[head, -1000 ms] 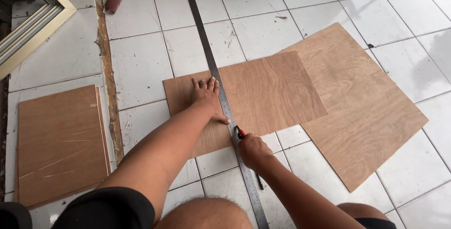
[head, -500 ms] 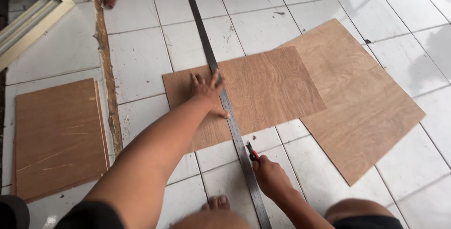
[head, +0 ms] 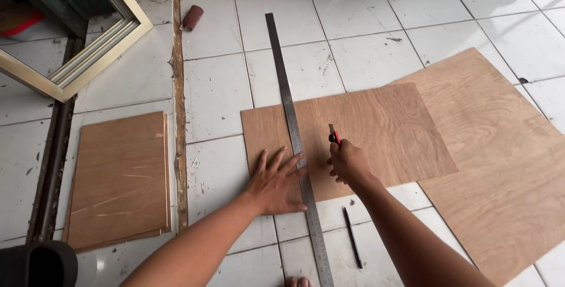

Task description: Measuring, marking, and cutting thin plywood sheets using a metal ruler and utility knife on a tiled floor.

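Plywood fills the middle of the head view: a thin brown rectangular plywood sheet (head: 376, 134) is laid flat on the white tiled floor (head: 215, 95), its right part overlapping a larger brown plywood panel (head: 500, 163) set at an angle. A long grey steel ruler (head: 292, 128) is stretched across the sheet's left part, running from the far tiles down to the near edge of the frame. The left hand (head: 275, 184) is pressed flat, fingers spread, half on the sheet and half on the tile, with its fingertips touching the ruler. The right hand (head: 348, 162) is closed around a small red-handled cutter (head: 333, 136), whose blade is pointed away from the body and held over the sheet just right of the ruler; whether the blade touches the wood cannot be told. A slim dark pencil (head: 352, 237) is seen lying on the tiles near the right forearm. Off to the left, a separate brown wooden board (head: 120, 178) is lying on the floor, well apart from the hands. A gold-coloured frame (head: 109, 40) is seen at the upper left, and a small reddish-brown roll (head: 192, 17) is lying beside it on the tiles.
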